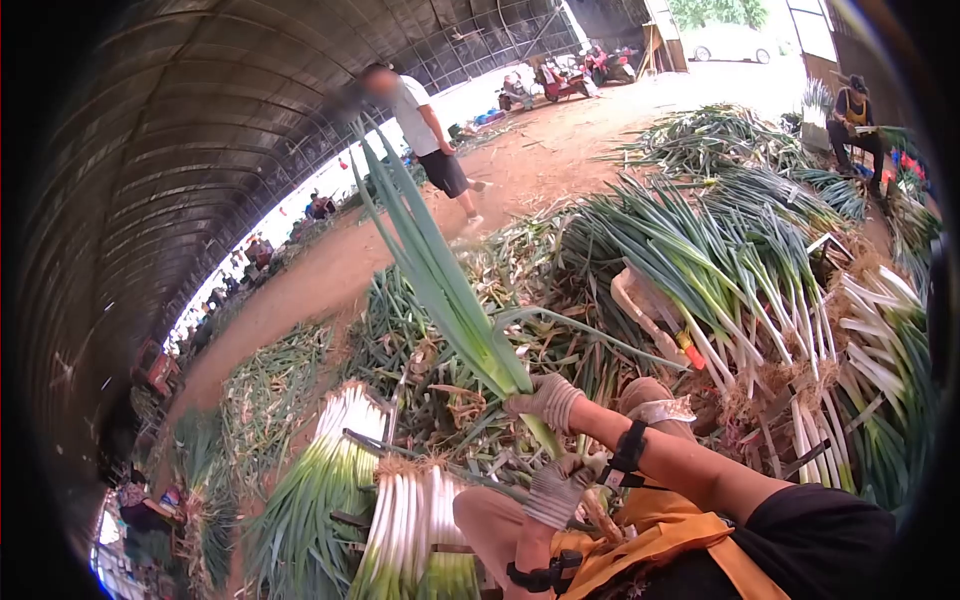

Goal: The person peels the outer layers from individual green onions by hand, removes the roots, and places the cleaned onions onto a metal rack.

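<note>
A long green onion [440,270] slants up and away from my lap, its broad green leaves fanned toward the upper left. My right hand [545,402], in a pale knitted glove, is closed around its stalk. Closer to my body, my left hand [556,488], gloved the same way, is closed on the lower part of the stalk. The root end is hidden by that hand. One thin leaf bends off to the right. Left of my knee lie bundles of trimmed green onions [335,450] with white stalks, and another bundle [410,510] with roots showing.
Untrimmed green onions [710,260] are heaped at the right beside a pale crate edge [640,310]. Stripped leaves [450,350] cover the ground ahead. A person [425,130] walks on the dirt path; another person [857,130] sits at the upper right. Motorbikes [565,78] stand far back.
</note>
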{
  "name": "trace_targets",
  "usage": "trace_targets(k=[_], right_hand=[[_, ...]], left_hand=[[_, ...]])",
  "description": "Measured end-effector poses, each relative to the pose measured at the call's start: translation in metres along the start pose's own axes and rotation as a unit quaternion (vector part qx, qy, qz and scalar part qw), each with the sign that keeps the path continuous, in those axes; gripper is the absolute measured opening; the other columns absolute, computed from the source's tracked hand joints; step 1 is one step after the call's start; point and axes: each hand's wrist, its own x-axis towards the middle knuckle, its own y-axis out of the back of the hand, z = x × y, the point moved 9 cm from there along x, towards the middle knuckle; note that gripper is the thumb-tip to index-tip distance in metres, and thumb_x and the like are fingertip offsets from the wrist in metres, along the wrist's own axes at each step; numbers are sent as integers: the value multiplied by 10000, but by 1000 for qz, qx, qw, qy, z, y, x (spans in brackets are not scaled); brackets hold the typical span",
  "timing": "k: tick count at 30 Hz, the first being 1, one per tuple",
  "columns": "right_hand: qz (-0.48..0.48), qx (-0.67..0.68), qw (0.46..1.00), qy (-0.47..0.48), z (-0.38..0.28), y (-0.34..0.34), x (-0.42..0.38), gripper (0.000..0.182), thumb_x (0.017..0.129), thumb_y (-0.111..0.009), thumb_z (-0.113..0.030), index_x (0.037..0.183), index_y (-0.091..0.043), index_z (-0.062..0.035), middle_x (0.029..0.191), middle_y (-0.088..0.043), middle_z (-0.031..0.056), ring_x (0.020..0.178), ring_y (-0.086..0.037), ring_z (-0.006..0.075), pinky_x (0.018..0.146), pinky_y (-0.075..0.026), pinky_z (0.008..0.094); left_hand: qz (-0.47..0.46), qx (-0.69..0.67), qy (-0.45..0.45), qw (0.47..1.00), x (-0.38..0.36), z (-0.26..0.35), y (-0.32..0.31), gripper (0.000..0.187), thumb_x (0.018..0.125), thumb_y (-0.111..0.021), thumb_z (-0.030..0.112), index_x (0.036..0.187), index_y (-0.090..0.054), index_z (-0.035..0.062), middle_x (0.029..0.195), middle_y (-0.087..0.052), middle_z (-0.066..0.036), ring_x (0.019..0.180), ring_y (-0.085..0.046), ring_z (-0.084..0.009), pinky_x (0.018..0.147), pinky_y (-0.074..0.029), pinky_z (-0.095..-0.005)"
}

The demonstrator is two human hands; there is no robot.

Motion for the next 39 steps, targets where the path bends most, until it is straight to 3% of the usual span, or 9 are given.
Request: trace_targets(k=[4,7,10,13,16,19,22,25,39], right_hand=[[-17,72,997,-12,-8,5,-10,299,749,-693,-226,933,-628,1,732,-635,50,638,-574,105,593,-482,261],[-45,212,976,-27,-3,0,-16,309,754,-688,-214,976,-599,-19,723,-602,48,583,-568,136,536,-474,270],[-90,254,961,-66,16,-17,-33,314,760,-685,-229,992,-593,-39,706,-569,29,547,-533,122,508,-452,263],[-90,207,973,-48,35,-27,-49,289,734,-697,-185,951,-602,-20,710,-577,37,542,-525,116,483,-432,248],[-67,204,974,-76,39,-25,-62,262,734,-703,-233,870,-606,-31,667,-560,25,523,-501,106,482,-408,250],[-52,189,976,-101,41,-24,-64,256,742,-693,-261,821,-607,-34,631,-549,19,515,-496,106,478,-401,255],[-40,160,982,-90,41,-23,-63,264,759,-663,-276,807,-600,-24,610,-546,30,504,-499,120,466,-404,268],[-36,148,983,-103,42,-20,-61,267,766,-654,-274,788,-594,-15,589,-543,42,491,-501,139,460,-406,282],[-27,161,981,-105,45,-19,-61,259,762,-664,-275,819,-613,-27,600,-549,31,493,-502,127,455,-397,270]], left_hand=[[-58,-61,13,996,-10,12,0,253,837,-600,274,880,-620,26,730,-595,-80,646,-515,-131,628,-427,-291],[-3,-25,-25,999,-7,-25,-6,238,842,-596,259,902,-616,30,784,-606,-56,685,-534,-117,634,-433,-274],[97,-181,-91,975,-11,-11,4,236,849,-590,247,932,-594,26,807,-604,-36,714,-548,-117,646,-443,-258],[93,-252,-22,963,-13,-40,0,215,857,-585,228,952,-572,35,799,-591,-5,708,-539,-101,648,-449,-233],[38,-477,38,877,-17,-68,-23,186,867,-574,221,944,-565,53,799,-580,12,694,-528,-70,631,-448,-214],[83,-512,48,853,-24,-68,-25,169,868,-576,226,934,-565,71,800,-578,18,673,-519,-54,603,-438,-197],[68,-505,48,859,-23,-74,-33,320,829,-589,384,739,-538,81,621,-521,-17,541,-508,-105,459,-389,-217],[1,-505,97,858,-31,-62,-42,323,844,-567,384,727,-529,86,622,-508,-12,529,-478,-102,451,-367,-219],[27,-469,60,881,-30,-70,-46,176,856,-583,239,813,-556,70,668,-552,-14,562,-525,-116,505,-432,-222]])
